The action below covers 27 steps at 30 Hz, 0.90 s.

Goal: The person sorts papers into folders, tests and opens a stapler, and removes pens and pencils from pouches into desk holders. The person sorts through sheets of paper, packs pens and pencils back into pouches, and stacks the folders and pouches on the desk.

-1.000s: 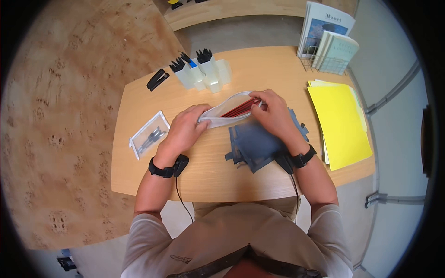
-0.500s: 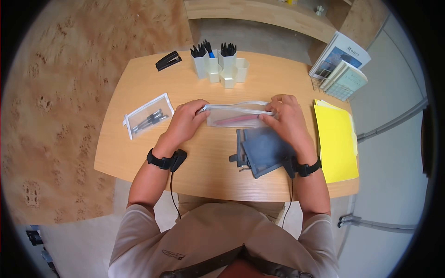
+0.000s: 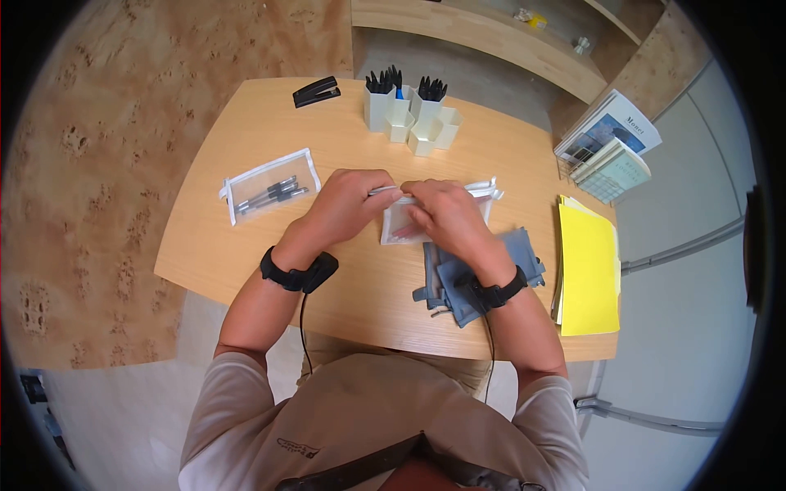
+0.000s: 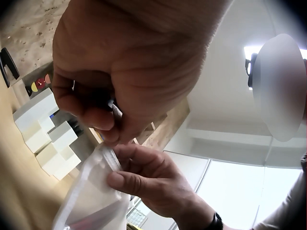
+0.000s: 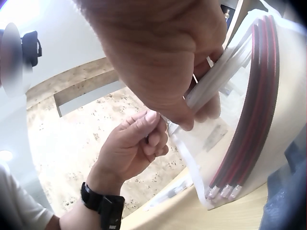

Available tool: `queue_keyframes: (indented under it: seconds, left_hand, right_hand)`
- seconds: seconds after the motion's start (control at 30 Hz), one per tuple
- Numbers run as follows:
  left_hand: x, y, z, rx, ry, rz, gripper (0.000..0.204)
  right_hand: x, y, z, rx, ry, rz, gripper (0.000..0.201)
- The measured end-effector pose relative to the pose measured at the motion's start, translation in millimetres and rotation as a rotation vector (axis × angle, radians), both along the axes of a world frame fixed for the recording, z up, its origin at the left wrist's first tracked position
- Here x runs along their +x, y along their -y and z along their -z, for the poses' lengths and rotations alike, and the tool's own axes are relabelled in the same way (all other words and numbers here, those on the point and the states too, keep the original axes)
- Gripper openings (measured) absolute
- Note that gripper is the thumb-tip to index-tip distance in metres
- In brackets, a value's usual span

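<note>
A see-through white pouch (image 3: 390, 233) with a white zipper edge is held upright over the desk. Inside it, red-and-black striped pencils (image 5: 254, 115) with silvery ends lie together. My left hand (image 3: 348, 209) pinches at the zipper pull by the pouch's left end, its fingers hiding most of it. Close beside it, my right hand (image 3: 454, 217) grips the zipper edge between thumb and fingers. Below the right wrist lie grey-blue mesh pouches (image 3: 517, 254). Left of the left hand rests another clear pouch (image 3: 255, 182) with several pens (image 3: 270, 195) in it.
Behind the hands stand white hexagonal holders (image 3: 424, 135) with black pens, and a black stapler (image 3: 317, 92). Yellow folders (image 3: 589, 270) lie along the desk's right side, below a wire rack (image 3: 604, 182) of books.
The pouch's wide mouth has narrowed, and its edges now lie together. My right hand has moved left along the zipper edge until it is close to my left hand. The head view has shifted.
</note>
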<state>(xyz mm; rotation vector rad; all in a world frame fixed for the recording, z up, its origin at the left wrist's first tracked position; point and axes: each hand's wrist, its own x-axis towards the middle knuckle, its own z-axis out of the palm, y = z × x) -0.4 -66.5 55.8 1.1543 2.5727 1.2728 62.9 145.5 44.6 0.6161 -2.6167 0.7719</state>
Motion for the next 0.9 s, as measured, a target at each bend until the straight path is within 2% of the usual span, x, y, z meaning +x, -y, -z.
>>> queue_keyframes:
  seconds: [0.1, 0.23, 0.33, 0.4, 0.43, 0.5, 0.53, 0.6, 0.63, 0.7, 0.77, 0.83, 0.9]
  left_hand:
    - [0.8, -8.1, 6.9, 0.12, -0.114, 0.09, 0.017]
    - [3.5, -8.9, 4.5, 0.17, -0.063, 0.112, 0.017]
    - [3.6, -9.6, 8.6, 0.2, 0.074, 0.14, 0.015]
    - [0.7, -11.5, 17.8, 0.338, 0.31, 0.198, 0.013]
    - [-0.1, -15.5, 22.5, 0.338, 0.309, 0.196, 0.013]
    - [3.0, -22.6, 26.7, 0.413, 0.266, 0.043, 0.018]
    - [2.3, -22.5, 27.2, 0.412, 0.266, 0.044, 0.018]
    - [1.1, -22.4, 26.0, 0.19, 0.317, -0.011, 0.014]
    - [2.4, -24.6, 25.7, 0.189, 0.317, -0.009, 0.014]
    - [6.0, -31.7, 25.1, 0.214, 0.168, 0.056, 0.016]
    - [6.4, -32.8, 23.9, 0.182, 0.152, 0.031, 0.017]
    - [8.0, -34.2, 22.2, 0.149, 0.137, 0.006, 0.019]
    - [10.3, -38.1, 20.2, 0.216, 0.093, 0.054, 0.021]
  right_hand:
    - [0.7, 5.6, 0.8, -0.082, 0.021, 0.012, 0.016]
    - [3.3, 7.4, 1.5, -0.223, 0.028, 0.07, 0.018]
    - [0.0, 5.9, 8.2, -0.326, 0.054, 0.088, 0.018]
    - [-2.5, 4.6, 14.2, -0.385, 0.086, 0.127, 0.016]
    - [-4.7, 3.5, 16.2, -0.446, 0.12, 0.166, 0.015]
    - [-5.2, 6.3, 15.2, -0.48, 0.091, 0.193, 0.014]
    - [-4.9, 6.9, 15.2, -0.515, 0.064, 0.225, 0.013]
    - [-5.3, 4.4, 16.1, -0.509, 0.117, 0.199, 0.014]
    - [-5.7, 3.1, 16.2, -0.503, 0.168, 0.173, 0.014]
    - [-6.1, 6.3, 10.5, -0.504, 0.15, 0.169, 0.014]
    - [-5.9, 6.7, 6.6, -0.504, 0.129, 0.167, 0.014]
    - [-6.3, 4.8, 5.0, -0.334, -0.073, 0.188, 0.014]
    - [-5.9, 5.1, 4.7, -0.347, -0.08, 0.207, 0.015]
